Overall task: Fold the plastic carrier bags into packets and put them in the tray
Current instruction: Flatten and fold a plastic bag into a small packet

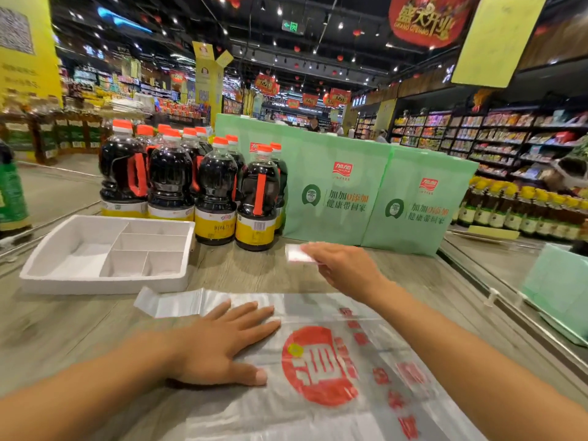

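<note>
Closest to us lies one clear plastic carrier bag (305, 313), spread flat on the wooden counter (79, 316). It sits in front of the white tray (105, 283) and off to the tray's right. The bag has a big red round mark and red writing down one side, too blurry to read.

The left hand (222, 342) presses down on the bag. Its grip is open, with the fingers straight. The right hand (343, 265) is to the right of the tray, and its grip pinches one small white packet (297, 253), which is blurry.

The tray has five parts inside, one big and four small.

Behind the tray's right end stand about ten dark bottles (216, 186) with orange caps and yellow labels. Some hide behind others. Further right of the tray are two green boxes (337, 192). Each has a red "加加" logo and says "健康带回家".

High up hangs a red sign (423, 20) saying "GRAND OPENING".
</note>
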The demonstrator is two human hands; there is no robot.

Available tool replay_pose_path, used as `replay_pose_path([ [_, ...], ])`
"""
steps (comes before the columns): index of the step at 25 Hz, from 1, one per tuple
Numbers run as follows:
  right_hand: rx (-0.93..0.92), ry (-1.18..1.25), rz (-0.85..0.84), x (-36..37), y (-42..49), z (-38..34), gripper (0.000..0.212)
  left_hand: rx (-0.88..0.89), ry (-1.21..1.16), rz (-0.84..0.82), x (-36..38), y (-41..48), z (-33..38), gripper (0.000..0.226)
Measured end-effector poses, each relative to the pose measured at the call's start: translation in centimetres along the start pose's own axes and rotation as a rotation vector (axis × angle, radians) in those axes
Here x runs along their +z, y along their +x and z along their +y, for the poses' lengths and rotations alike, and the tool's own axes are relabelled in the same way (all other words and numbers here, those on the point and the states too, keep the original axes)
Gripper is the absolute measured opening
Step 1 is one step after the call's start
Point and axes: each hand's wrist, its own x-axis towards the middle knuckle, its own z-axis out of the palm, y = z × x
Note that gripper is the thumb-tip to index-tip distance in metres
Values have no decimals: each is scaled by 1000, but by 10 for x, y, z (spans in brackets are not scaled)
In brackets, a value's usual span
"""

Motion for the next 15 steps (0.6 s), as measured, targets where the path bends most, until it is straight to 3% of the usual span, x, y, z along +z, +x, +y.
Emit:
replay_pose_path([
  [8, 151, -74, -303, 78, 75, 33, 49, 92, -66, -14, -1, 6, -2, 88],
  [15, 298, 192, -560, 99, 84, 37, 57, 77, -91, -37, -1, 8, 0, 87],
])
